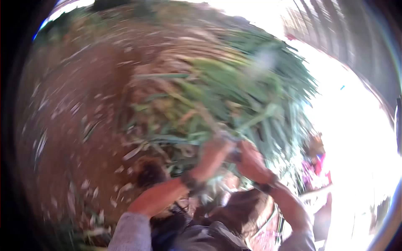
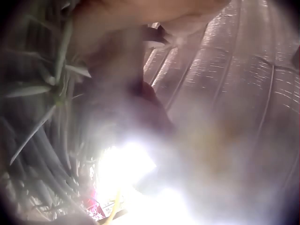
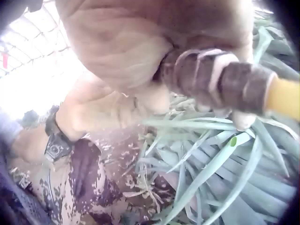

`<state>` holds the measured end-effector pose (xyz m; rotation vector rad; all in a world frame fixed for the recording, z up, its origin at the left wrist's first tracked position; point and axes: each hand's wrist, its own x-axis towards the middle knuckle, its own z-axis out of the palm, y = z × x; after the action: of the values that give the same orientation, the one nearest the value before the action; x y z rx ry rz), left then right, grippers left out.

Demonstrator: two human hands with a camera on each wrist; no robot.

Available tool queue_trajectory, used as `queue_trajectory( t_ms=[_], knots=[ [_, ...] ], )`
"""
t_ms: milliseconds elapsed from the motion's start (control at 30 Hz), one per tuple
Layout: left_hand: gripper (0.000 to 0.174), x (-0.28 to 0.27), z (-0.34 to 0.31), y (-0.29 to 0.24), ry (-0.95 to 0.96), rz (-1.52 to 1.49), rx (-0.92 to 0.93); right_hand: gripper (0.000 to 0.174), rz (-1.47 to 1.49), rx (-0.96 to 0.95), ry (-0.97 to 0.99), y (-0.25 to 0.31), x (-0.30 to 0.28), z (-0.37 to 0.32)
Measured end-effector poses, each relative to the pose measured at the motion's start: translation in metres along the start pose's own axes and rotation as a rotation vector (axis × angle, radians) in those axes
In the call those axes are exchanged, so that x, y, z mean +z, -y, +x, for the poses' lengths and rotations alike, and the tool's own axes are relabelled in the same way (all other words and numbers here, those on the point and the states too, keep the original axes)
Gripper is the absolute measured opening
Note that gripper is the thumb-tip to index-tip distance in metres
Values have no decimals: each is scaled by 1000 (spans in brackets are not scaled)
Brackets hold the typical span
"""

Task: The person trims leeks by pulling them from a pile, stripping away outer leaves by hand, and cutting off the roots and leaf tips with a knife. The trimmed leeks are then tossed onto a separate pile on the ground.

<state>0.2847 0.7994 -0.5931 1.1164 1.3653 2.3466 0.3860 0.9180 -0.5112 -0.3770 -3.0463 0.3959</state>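
Observation:
Both hands meet at the near edge of a heap of green onions [image 1: 238, 83], and motion blurs the head view. My right hand [image 1: 251, 161] grips a handle [image 3: 211, 79] wrapped in dark bands, with a yellow part [image 3: 283, 97] at its end. What tool it belongs to does not show. Close beside it, my left hand [image 3: 103, 110], with a dark watch [image 3: 56, 143] on the wrist, has its fingers curled. A long green onion leaf [image 3: 192, 124] runs out from its fingertips. Blurred fingers [image 2: 150, 14] cross the top of the left wrist view.
Brown soil [image 1: 83, 113] strewn with pale leaf scraps lies to the left. A ribbed sheet wall [image 1: 335, 25] rises at the upper right, beside strong glare. Something bright pink [image 1: 320, 165] is right of the heap. The person's bent leg [image 1: 243, 209] is below the hands.

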Motion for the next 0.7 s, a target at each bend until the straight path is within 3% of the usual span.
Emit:
queue_trajectory(
  t_ms=[33, 67, 100, 133, 167, 200, 233, 267, 300, 333, 367, 400, 433, 467, 500, 567, 633, 700],
  knots=[
    [21, -13, 3, 0, 51, 171, -147, 59, 42, 79, -105, 13, -4, 2],
    [21, -12, 9, -13, -132, -468, -299, 65, 65, 92, -174, 0, 12, 0],
    [17, -25, 18, -11, -229, -458, -356, 71, 243, 341, 51, 17, -3, -2],
    [15, -37, 29, 0, -438, -557, -352, 66, 147, 255, -67, -9, 25, -6],
    [17, -64, 38, -4, -519, -492, -317, 54, 102, -37, -396, -40, 58, -9],
    [20, -80, 50, -20, -588, -503, -239, 29, 105, 20, -299, -48, 53, -22],
    [23, -108, 60, -20, -652, -583, -122, 29, 108, 58, -323, -66, 58, -34],
    [27, -188, 62, -3, -501, -596, -51, 22, 61, 171, -276, -80, 75, -46],
    [31, -260, 76, 12, -76, -666, 26, 17, 10, 278, -223, -101, 82, -58],
    [32, -289, 80, 11, -733, -189, 0, 10, 90, 312, -281, -118, 81, -76],
    [31, -333, 83, -2, -730, -459, -35, 11, 174, 342, -339, -133, 79, -98],
    [34, -396, 78, 7, -664, -73, 11, 14, 292, 393, -391, -145, 77, -118],
    [64, -503, 78, 41, -587, -38, 66, 16, 408, 445, -443, -158, 74, -139],
    [57, -497, 64, 33, -543, 515, 197, 12, 166, 391, -477, -180, 72, -160],
    [51, -488, 52, 19, -472, 1067, 327, 24, -76, 331, -502, -201, 66, -181],
    [58, -507, 34, 8, -486, 1185, 369, 22, -10, 751, -409, -221, 39, -232],
    [64, -528, 13, 9, -500, 1297, 413, 20, -284, 826, -502, -256, 15, -282],
    [68, -541, 3, 20, -513, 1570, 530, 18, -286, 839, -922, -298, -1, -320]
  ],
)
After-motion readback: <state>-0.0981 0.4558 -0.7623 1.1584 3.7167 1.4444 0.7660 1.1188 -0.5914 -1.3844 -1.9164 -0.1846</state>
